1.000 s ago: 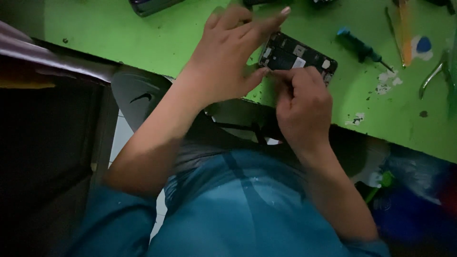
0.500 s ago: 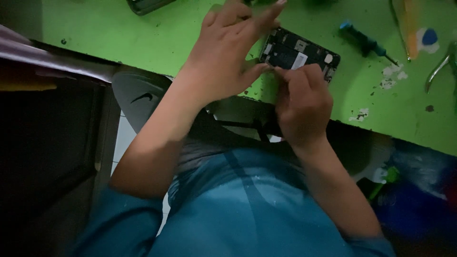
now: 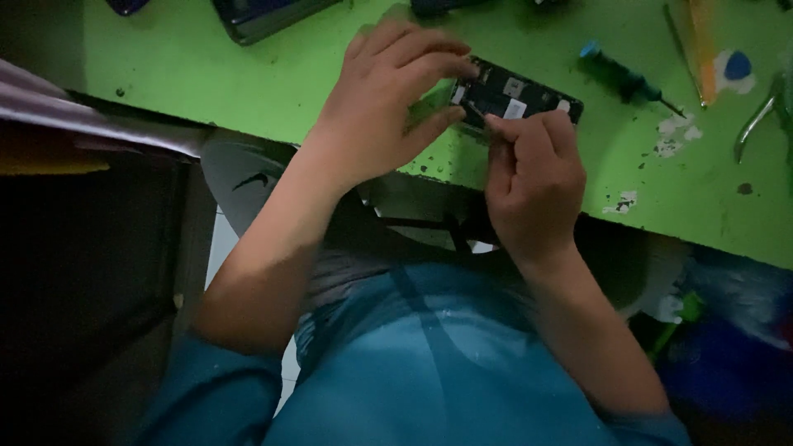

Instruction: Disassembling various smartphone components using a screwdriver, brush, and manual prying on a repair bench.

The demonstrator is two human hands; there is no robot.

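Observation:
An opened dark phone (image 3: 529,95) with its inner parts showing lies on the green table (image 3: 206,74) near the front edge. My left hand (image 3: 384,107) grips the phone's left end between curled fingers and thumb. My right hand (image 3: 533,177) is closed just in front of the phone. Its index finger and thumb pinch what looks like a thin tool, whose tip touches the phone's near left corner. The tool itself is mostly hidden by the fingers.
A blue-handled screwdriver (image 3: 624,78) lies right of the phone. Farther right are an orange strip (image 3: 702,41), a blue pick (image 3: 735,64) and metal pliers (image 3: 760,116). Another dark device (image 3: 264,12) sits at the table's far edge.
My left fingers, stretched out over the phone before, have curled down onto its left end. My right hand has shifted slightly left along the phone's near edge.

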